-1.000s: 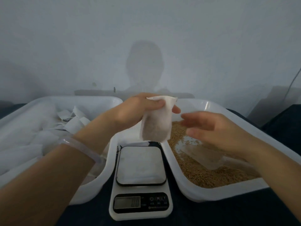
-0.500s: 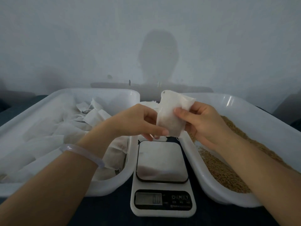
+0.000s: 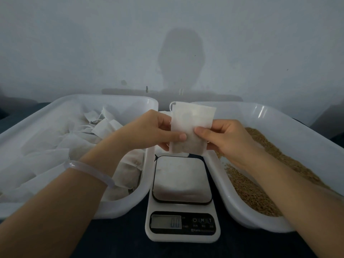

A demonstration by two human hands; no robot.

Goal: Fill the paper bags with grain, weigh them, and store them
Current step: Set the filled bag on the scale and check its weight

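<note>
- Pinches one small paper bag (image 3: 191,127) at mid-frame, upright and mouth upward, in the air above the steel platform of the kitchen scale (image 3: 181,183) and apart from it.
- Clamps the left hand (image 3: 156,131) on the bag's left edge and the right hand (image 3: 227,138) on its right edge, thumbs in front, thumb tips nearly meeting across the paper.
- Looks darker and fuller in the lower half, so probably filled already and due for closing and weighing.
- To do that well: keep the mouth up so that nothing spills, and draw it shut with the drawstring (image 3: 172,106) looping out at the bag's top left corner.
- Then lay it flat on the middle of the platform, overhanging toward neither tray.
- Let go with both hands fully before reading the display (image 3: 166,221). Cannot make out its digits here, so check for zero beforehand.
- Counted: one bag in hand and one scale at lower centre on the dark table (image 3: 119,239).
- Also two white plastic trays, the tray of bags (image 3: 111,96) at the left of the frame and the tray of grain (image 3: 279,125) at the right.
- One clear bangle (image 3: 89,170) on the left wrist.
- Cannot count the heaped bags (image 3: 55,146) in the left of the frame: too many, overlapping, a few near the scale looking filled.
- Loose grain (image 3: 247,187) in the right tray only, partly hidden behind the right forearm.
</note>
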